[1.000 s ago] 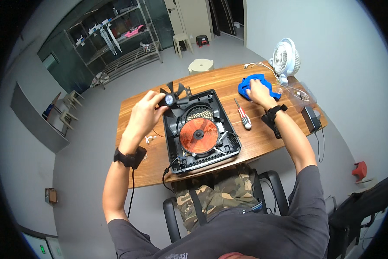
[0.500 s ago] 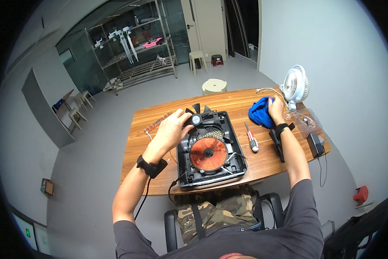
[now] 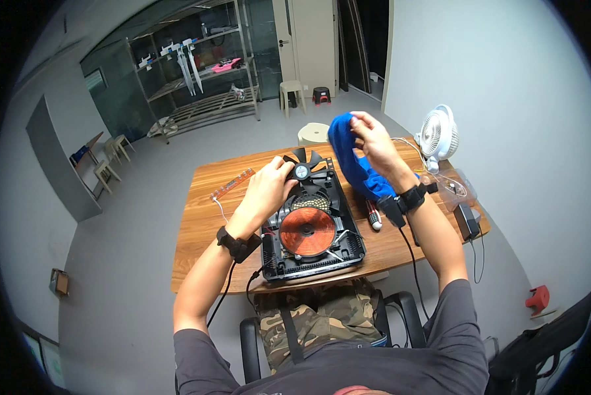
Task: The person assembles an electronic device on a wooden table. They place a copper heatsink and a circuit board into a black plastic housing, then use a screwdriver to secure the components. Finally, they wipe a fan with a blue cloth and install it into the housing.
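Observation:
My left hand (image 3: 269,187) is closed on a small black cooling fan (image 3: 301,172), tilted up at the far end of an opened appliance. That appliance looks like an induction cooker base (image 3: 348,248), a black tray with a round copper coil (image 3: 307,231) in its near half. Above the table my right hand (image 3: 375,141) pinches a blue cloth (image 3: 343,145) by its upper part; the cloth hangs down toward the tabletop. Below it lies a red and white screwdriver (image 3: 374,217), its shaft partly hidden by the cloth.
On the wooden table (image 3: 206,224) a power strip (image 3: 233,184) lies at the left. A white desk fan (image 3: 438,135), a clear plastic box (image 3: 459,189) and a black adapter (image 3: 467,220) stand at the right. A cream stool (image 3: 313,133) is behind the table.
My right hand has lifted the blue cloth off the table and brought it left, toward the appliance. The cloth now hangs unfolded. My left hand stays on the small fan.

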The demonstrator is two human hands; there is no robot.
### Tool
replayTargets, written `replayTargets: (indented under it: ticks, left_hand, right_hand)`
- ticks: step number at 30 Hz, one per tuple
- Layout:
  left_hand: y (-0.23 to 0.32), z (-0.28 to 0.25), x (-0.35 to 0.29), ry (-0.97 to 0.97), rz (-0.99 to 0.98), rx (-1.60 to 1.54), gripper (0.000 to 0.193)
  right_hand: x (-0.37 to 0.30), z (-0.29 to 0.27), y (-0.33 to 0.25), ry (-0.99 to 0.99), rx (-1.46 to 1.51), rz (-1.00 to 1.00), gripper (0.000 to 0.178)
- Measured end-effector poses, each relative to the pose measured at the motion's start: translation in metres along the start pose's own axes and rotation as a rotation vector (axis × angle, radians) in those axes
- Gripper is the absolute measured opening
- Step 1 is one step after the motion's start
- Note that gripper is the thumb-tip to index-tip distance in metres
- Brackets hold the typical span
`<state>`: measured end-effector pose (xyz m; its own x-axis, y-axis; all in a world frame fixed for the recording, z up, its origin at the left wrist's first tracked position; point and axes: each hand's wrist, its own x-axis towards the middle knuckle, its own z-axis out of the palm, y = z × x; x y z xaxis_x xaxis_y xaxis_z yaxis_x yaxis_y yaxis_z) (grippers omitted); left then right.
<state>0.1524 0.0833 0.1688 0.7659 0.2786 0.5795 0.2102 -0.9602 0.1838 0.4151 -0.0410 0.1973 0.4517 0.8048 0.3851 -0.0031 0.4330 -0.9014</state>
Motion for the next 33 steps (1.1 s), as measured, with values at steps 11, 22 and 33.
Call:
replayTargets:
  ticks: [11, 22, 33]
  left_hand:
    - [0.005, -0.004, -0.020, 0.098, 0.061, 0.023, 0.032]
    - [0.001, 0.006, -0.028, 0.149, 0.146, 0.067, 0.037]
    - [0.009, 0.014, -0.033, 0.112, 0.060, 0.062, 0.036]
  right_hand:
    - [-0.045, 0.059, 0.037, -0.269, -0.426, -0.154, 0.039]
    - [-0.041, 0.050, 0.058, -0.326, -0.374, 0.049, 0.029]
    - [-0.061, 0.064, 0.059, 0.027, -0.448, -0.107, 0.029]
